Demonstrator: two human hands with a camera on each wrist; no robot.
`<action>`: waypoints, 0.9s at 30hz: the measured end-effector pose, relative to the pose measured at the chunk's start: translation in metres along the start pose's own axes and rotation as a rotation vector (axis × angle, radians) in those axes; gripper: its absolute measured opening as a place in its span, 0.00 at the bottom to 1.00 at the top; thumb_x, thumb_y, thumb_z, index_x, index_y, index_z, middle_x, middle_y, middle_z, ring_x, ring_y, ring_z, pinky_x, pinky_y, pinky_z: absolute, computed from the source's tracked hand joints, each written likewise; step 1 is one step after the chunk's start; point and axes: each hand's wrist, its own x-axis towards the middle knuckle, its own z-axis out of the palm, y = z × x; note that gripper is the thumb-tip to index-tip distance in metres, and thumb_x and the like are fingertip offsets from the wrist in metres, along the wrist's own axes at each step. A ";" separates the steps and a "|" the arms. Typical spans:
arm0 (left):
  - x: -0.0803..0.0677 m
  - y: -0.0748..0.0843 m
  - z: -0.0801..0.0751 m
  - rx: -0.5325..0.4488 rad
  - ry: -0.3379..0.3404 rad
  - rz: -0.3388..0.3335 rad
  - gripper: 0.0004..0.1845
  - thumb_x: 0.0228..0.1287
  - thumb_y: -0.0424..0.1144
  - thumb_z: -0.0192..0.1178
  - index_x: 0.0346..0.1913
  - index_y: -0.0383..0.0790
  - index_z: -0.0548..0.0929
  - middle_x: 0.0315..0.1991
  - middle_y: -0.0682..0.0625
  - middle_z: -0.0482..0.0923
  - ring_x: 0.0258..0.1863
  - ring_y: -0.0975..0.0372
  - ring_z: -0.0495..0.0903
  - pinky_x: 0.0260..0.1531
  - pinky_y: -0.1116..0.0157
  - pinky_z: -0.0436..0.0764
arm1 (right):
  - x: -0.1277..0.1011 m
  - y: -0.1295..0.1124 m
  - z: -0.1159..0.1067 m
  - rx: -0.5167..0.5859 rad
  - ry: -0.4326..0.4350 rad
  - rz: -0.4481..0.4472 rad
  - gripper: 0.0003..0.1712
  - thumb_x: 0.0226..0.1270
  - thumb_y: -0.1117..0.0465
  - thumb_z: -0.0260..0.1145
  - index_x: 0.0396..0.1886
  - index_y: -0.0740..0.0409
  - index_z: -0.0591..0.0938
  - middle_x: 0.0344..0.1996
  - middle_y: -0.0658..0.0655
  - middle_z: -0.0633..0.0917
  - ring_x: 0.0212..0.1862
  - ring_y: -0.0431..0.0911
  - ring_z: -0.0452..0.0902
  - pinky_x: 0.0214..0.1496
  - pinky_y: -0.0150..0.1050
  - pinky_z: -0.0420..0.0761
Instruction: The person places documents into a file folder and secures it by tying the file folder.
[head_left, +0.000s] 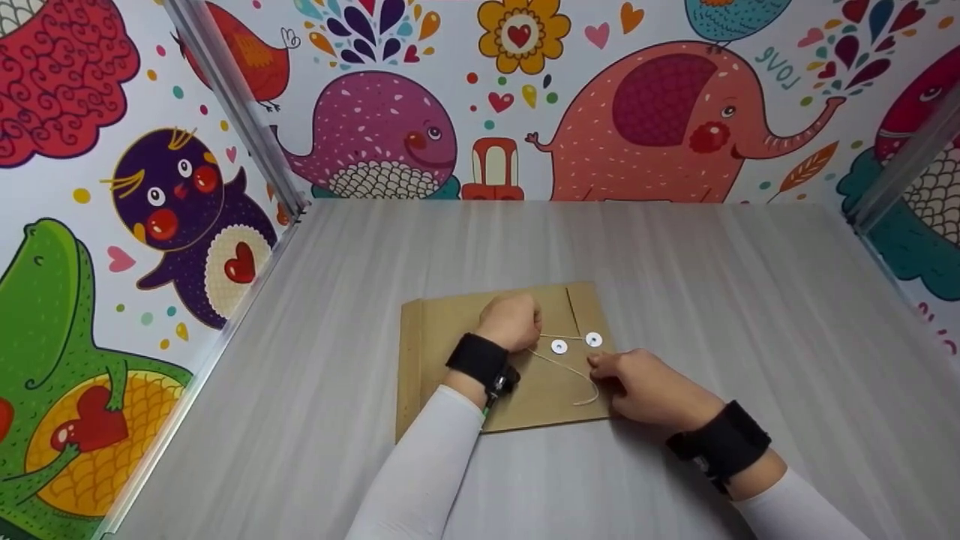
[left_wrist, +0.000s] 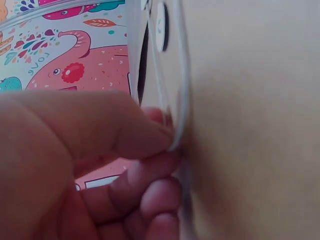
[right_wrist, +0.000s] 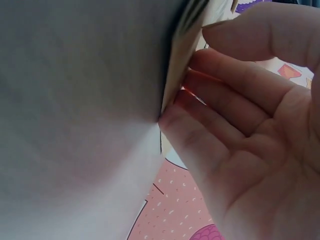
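A brown kraft envelope (head_left: 457, 315) lies flat, with two white button discs (head_left: 559, 346) near its right side. A thin pale string (head_left: 559, 361) runs from the discs to my left hand (head_left: 511, 321). In the left wrist view, the thumb and forefinger pinch the string (left_wrist: 184, 75) close over the envelope (left_wrist: 250, 100), and the other fingers are curled. My right hand (head_left: 649, 386) is at the envelope's right edge. The right wrist view shows its fingers (right_wrist: 240, 95) loosely extended with tips at that edge. The string's loose end curves toward the right hand.
The envelope rests on a grey wood-grain table (head_left: 300, 420). Printed cartoon panels (head_left: 510, 112) stand along the back and sides, with metal posts (head_left: 240, 105) at the corners. Black bands (head_left: 724, 444) circle both wrists.
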 end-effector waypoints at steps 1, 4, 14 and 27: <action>0.000 0.000 0.000 0.004 0.002 -0.003 0.09 0.60 0.33 0.66 0.24 0.47 0.89 0.21 0.60 0.77 0.22 0.64 0.73 0.21 0.69 0.68 | 0.000 0.000 0.000 0.003 0.000 0.005 0.21 0.58 0.79 0.62 0.48 0.68 0.91 0.56 0.67 0.90 0.60 0.57 0.88 0.57 0.52 0.88; 0.001 0.002 0.001 0.026 0.021 -0.016 0.10 0.60 0.33 0.66 0.24 0.48 0.90 0.22 0.59 0.79 0.23 0.64 0.74 0.20 0.69 0.70 | 0.000 0.001 0.001 0.006 -0.002 0.015 0.21 0.57 0.79 0.63 0.50 0.68 0.90 0.57 0.68 0.88 0.61 0.58 0.87 0.58 0.52 0.87; -0.002 0.020 0.000 0.196 -0.037 -0.018 0.07 0.61 0.31 0.67 0.29 0.46 0.92 0.34 0.52 0.90 0.33 0.59 0.83 0.31 0.62 0.86 | -0.001 -0.001 -0.003 0.022 -0.020 0.039 0.21 0.52 0.77 0.65 0.47 0.66 0.90 0.56 0.62 0.90 0.54 0.49 0.87 0.53 0.46 0.87; -0.007 0.023 0.004 0.153 -0.044 0.096 0.10 0.57 0.34 0.69 0.21 0.42 0.81 0.27 0.51 0.84 0.26 0.58 0.76 0.35 0.63 0.80 | -0.001 0.002 -0.004 -0.004 -0.048 0.118 0.30 0.50 0.74 0.69 0.58 0.73 0.86 0.65 0.72 0.83 0.66 0.63 0.82 0.64 0.56 0.83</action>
